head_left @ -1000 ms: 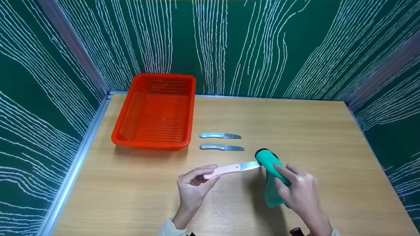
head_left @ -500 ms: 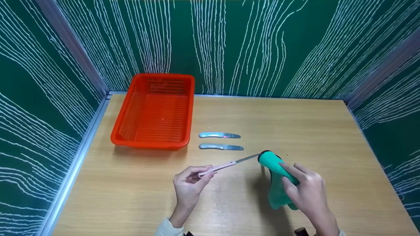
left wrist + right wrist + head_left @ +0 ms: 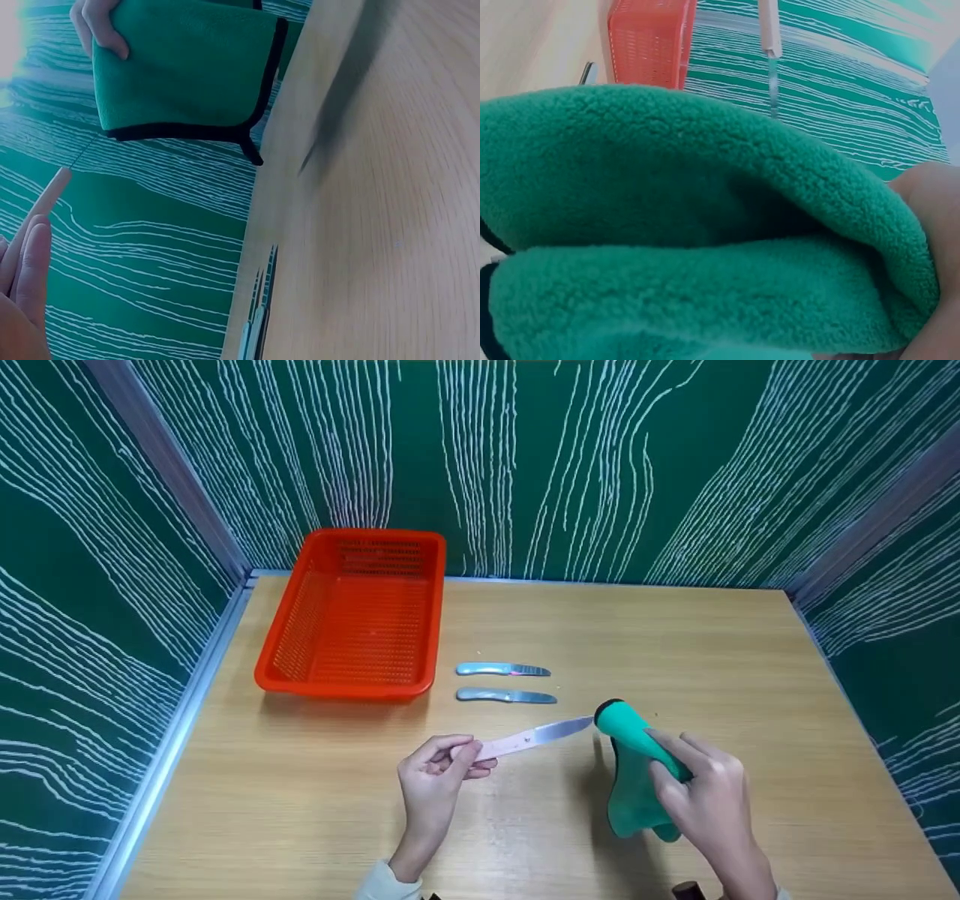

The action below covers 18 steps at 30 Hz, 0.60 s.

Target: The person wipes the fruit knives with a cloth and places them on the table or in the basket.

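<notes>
My left hand (image 3: 435, 784) holds a knife (image 3: 551, 731) by its pale pink handle, thumb on top, blade pointing right with its broad face turned up. The blade's tip is right at the edge of a green towel (image 3: 637, 780) in the head view. My right hand (image 3: 709, 802) grips that towel, which is folded over and hangs down, fluffy inside with black edging. In the left wrist view the knife (image 3: 45, 195) appears edge-on below the towel (image 3: 187, 67). The right wrist view has the fluffy towel (image 3: 667, 172) across most of it, hiding most of the right hand's fingers.
Two knives with light blue handles, one (image 3: 502, 669) behind the other (image 3: 506, 696), lie side by side on the wooden table (image 3: 675, 645). At the back left stands a red plastic basket (image 3: 431, 660). Green walls with white lines enclose the table.
The knife's blade has come out of the towel's fold and turned from edge-on to face up. My right hand has shifted slightly right with the towel.
</notes>
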### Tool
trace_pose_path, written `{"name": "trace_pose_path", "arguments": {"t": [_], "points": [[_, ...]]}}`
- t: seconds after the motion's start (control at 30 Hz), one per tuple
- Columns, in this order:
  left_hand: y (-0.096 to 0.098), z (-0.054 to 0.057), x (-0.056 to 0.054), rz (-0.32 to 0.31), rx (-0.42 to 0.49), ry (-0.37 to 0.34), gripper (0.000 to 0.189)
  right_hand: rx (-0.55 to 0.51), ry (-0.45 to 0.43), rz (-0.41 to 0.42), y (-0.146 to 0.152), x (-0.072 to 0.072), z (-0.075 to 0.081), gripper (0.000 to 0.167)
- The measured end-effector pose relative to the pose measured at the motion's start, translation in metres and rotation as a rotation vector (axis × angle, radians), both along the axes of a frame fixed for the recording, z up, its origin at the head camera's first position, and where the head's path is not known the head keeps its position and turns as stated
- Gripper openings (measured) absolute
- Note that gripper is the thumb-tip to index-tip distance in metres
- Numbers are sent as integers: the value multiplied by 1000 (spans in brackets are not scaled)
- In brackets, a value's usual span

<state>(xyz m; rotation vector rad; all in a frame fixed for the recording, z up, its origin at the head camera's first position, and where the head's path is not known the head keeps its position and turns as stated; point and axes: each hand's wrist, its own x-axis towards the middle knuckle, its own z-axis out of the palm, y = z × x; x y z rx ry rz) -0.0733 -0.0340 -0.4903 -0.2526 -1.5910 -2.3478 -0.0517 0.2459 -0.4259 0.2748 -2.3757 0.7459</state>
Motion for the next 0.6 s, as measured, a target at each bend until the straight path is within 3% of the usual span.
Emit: {"name": "trace_pose_path", "arguments": {"t": [0.37, 0.5, 0.6], "points": [[2, 5, 0, -107, -15, -200, 21, -128, 27, -8, -15, 4, 14, 20], [4, 6, 0, -149, -8, -245, 21, -166, 36, 70, -30, 6, 16, 21], [4, 7, 1, -195, -3, -296, 23, -153, -16, 155, -45, 8, 12, 28]]}}
